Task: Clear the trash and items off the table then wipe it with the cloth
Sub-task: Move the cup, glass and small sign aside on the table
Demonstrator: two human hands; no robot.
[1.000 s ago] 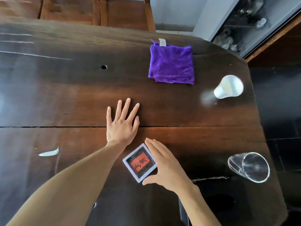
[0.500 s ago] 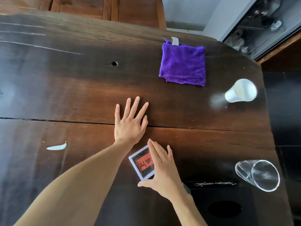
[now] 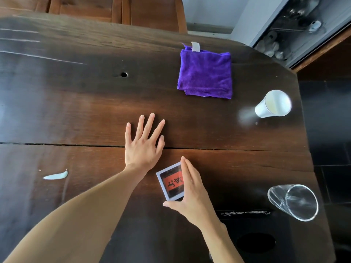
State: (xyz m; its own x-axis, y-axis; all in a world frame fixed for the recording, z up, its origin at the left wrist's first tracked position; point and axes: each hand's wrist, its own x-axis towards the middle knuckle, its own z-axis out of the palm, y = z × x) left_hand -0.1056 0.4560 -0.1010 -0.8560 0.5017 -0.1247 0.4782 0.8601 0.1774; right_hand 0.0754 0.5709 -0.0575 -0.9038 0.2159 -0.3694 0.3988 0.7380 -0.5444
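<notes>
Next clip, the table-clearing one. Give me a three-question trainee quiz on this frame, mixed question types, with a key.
1. True or false: the left hand grips the purple cloth.
2. Which item does the right hand hold? A) white paper cup B) small white-framed box C) clear glass
3. Fill in: a white smear lies on the wooden table to the ______ of the left forearm.

Key: 1 false, it lies flat on the table, apart from the cloth. 2 B. 3 left.
</notes>
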